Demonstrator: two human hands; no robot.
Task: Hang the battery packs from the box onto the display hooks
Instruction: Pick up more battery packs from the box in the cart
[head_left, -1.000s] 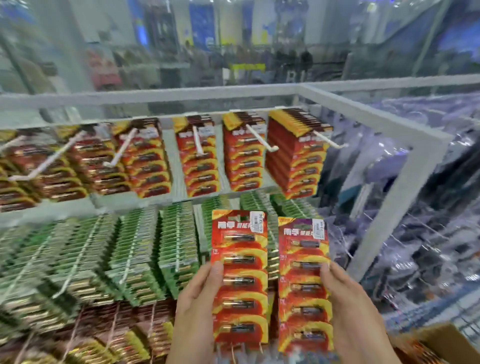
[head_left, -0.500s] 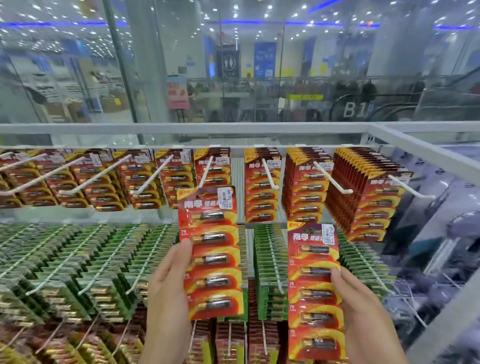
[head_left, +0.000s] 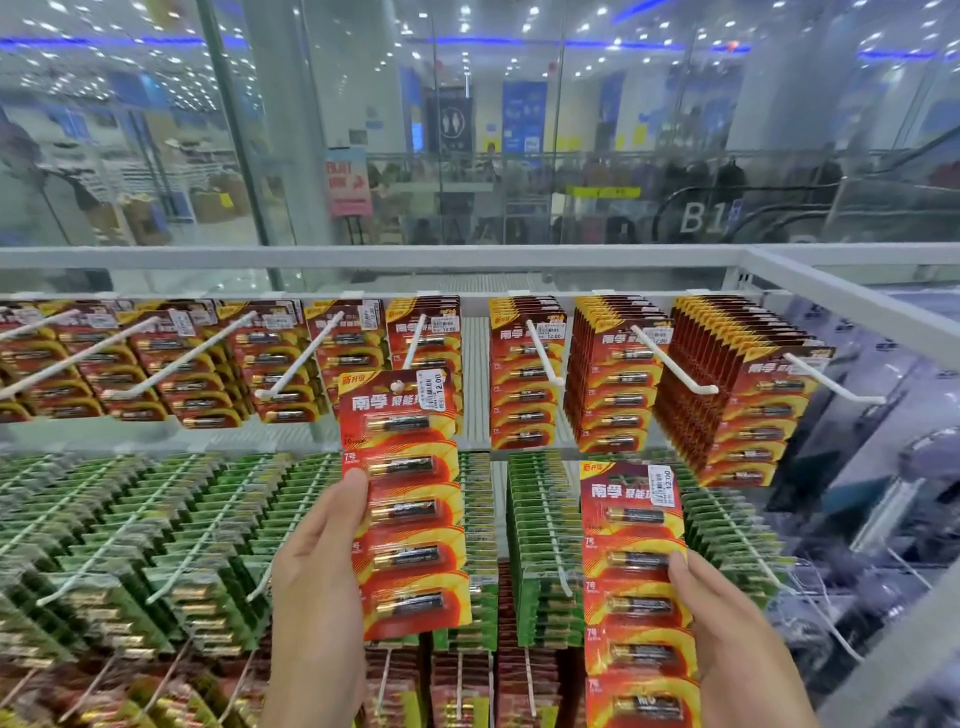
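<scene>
Glass wall (head_left: 467, 130) behind, blurred mall beyond. White display rack (head_left: 363, 257) in front of you: red packs (head_left: 618, 374) on the top row, green packs (head_left: 156, 519) on the row below. Your left hand (head_left: 317, 582) grips a red five-battery pack (head_left: 410, 499) by its left edge, with its top at a mid-rack top-row hook (head_left: 415, 338). Your right hand (head_left: 737, 639) grips a second red pack (head_left: 631, 571), lower, over the green row.

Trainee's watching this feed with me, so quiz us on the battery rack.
1. True or false: the left hand holds its red cardboard battery pack higher than the right hand holds its red pack.
2. The cardboard packs on the second row down are: A green, B blue, C white.
3. Fill in: the left-hand pack shows ___ batteries.
Key: 1 true; 2 A; 3 five.
</scene>
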